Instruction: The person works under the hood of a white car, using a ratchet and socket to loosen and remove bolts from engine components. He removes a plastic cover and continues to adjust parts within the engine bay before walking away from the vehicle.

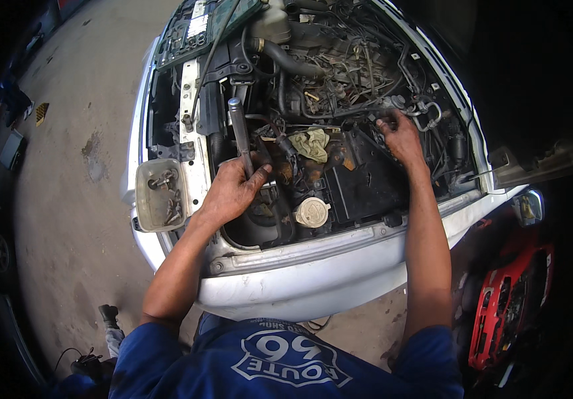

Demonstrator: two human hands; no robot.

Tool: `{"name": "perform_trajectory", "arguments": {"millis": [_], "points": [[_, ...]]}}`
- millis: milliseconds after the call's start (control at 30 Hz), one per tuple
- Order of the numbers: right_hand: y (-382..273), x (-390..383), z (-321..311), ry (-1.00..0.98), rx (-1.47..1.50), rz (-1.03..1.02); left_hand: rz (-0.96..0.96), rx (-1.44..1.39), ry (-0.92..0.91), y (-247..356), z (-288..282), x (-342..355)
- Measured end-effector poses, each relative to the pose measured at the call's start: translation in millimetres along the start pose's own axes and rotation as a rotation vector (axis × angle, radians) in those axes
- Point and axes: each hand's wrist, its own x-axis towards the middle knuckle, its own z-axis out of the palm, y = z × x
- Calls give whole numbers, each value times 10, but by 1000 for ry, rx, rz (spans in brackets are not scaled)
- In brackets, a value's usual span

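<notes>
My left hand (234, 189) is closed around a long metal tool handle (239, 126) that stands nearly upright at the left of the engine bay. The handle's shiny rounded end points away from me, and its working end is hidden. At the right, my right hand (401, 138) reaches past a black box-shaped cover (366, 186). Its thumb and fingers are bent together among dark parts and hoses, and what they grip is too small to make out. A crumpled yellowish glove or rag (311, 145) lies between my hands.
On the front panel sits a clear plastic tub (141, 199) holding bolts. A green tool case (173, 53) lies open farther up. Nearer me are a pale round cap (312, 212) and the white fender (300, 286). A red car part (499, 312) stands at the lower right.
</notes>
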Motion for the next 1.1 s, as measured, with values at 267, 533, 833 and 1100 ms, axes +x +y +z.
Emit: {"name": "perform_trajectory", "arguments": {"millis": [267, 533, 833, 1100], "points": [[1229, 1078, 675, -363, -658, 318, -100, -159, 104, -297, 13, 18], [1305, 913, 478, -416, -660, 213, -142, -150, 73, -258, 28, 28], [1442, 648, 151, -411, -574, 183, -269, -119, 54, -230, 73, 3], [1467, 711, 218, -401, -377, 62, -232, -66, 101, -285, 183, 50]]}}
